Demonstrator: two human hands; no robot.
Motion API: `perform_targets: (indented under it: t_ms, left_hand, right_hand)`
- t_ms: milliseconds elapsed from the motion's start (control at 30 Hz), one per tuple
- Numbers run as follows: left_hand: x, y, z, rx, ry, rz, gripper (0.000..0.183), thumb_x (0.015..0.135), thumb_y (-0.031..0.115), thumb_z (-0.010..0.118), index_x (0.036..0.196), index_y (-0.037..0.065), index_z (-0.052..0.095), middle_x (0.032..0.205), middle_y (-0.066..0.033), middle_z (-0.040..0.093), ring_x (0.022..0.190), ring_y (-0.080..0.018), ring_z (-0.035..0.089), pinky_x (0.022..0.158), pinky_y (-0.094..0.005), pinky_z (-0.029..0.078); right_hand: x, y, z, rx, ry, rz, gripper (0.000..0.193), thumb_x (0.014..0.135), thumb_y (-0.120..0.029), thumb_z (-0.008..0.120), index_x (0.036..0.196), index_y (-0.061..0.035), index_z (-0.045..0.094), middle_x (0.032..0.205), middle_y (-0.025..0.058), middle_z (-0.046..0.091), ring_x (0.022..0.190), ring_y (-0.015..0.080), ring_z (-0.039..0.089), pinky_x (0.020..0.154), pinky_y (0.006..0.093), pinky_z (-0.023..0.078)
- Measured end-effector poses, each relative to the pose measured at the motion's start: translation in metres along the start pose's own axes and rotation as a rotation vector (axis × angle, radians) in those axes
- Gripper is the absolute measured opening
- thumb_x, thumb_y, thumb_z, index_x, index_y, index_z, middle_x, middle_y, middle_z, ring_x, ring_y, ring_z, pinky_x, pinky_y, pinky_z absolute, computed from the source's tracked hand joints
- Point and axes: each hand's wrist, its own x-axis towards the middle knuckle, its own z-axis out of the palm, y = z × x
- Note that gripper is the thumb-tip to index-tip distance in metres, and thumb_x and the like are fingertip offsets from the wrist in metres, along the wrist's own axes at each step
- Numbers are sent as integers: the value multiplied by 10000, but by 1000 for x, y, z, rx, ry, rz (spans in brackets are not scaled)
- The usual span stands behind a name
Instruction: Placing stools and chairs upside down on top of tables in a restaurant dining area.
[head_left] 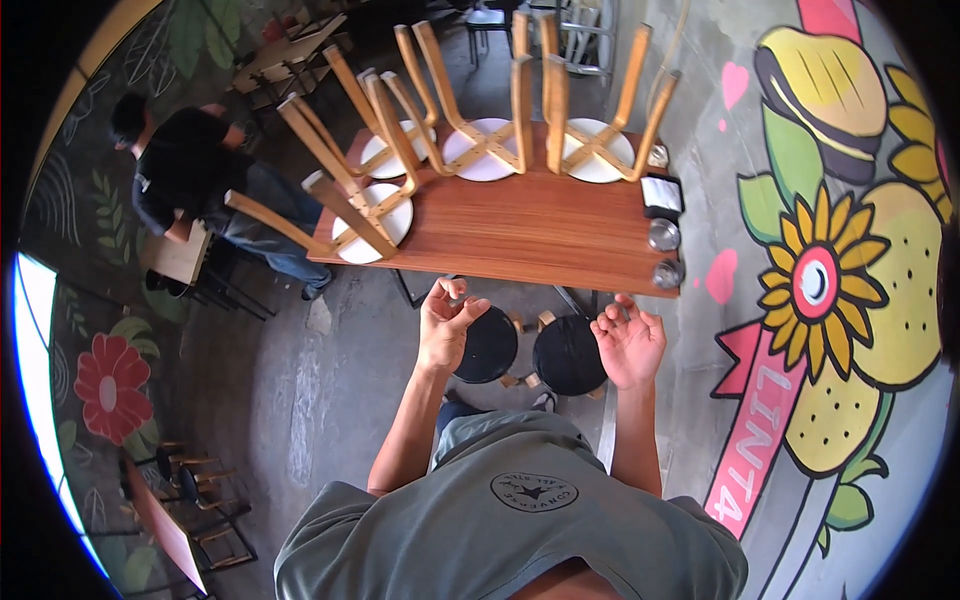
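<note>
Both my hands are raised in front of me at the near edge of a reddish-brown wooden table (480,225). My left hand (450,325) holds nothing; its fingers are loosely curled, with the thumb apart. Palm up and empty, my right hand (632,345) has its fingers half bent and spread. Below them, two round stools with black seats stand on the floor: one black stool (487,345) beside my left hand, the other black stool (570,357) beside my right. Several stools with white seats rest upside down on the table, such as a white-seated stool (597,150) with wooden legs pointing up.
Along the table's right end sit a napkin holder (661,196) and two round glass containers (664,236). A painted wall (700,200) runs close on the right. At the left, another person (200,160) in dark clothes leans by a small table (178,252). Another table (160,520) stands lower left.
</note>
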Motion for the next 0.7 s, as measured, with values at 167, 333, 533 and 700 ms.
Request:
perform_targets:
  t_ms: [167,333,533,700]
  left_hand:
    - [1,48,-63,-43,35,37,357,729,-147,633,806,120,409,918,22,438,735,-68,534,740,-218,474]
    - [-2,105,-145,-27,49,60,339,728,-135,625,801,121,414,906,23,432,759,-67,529,730,-214,464]
    - [-15,179,-256,2,70,76,290,736,-121,597,814,107,435,958,4,448,771,-82,540,717,-220,474]
    - [-31,216,-322,-32,115,69,109,853,35,560,943,88,528,930,17,491,771,-62,536,712,-260,510]
  right_hand:
    - [26,69,13,-138,46,3,307,831,-278,477,982,-24,563,835,109,577,780,231,525,777,372,411]
    - [75,180,8,-726,75,6,205,829,-179,488,931,-17,561,850,101,604,792,186,566,704,311,446]
    - [172,347,-1,-1423,-127,-127,435,736,-169,703,1090,-61,474,1053,84,551,961,175,538,772,283,443]
    - [274,433,4,-1624,-145,-634,804,693,-281,726,1281,18,265,1208,257,423,1146,396,404,951,482,335]
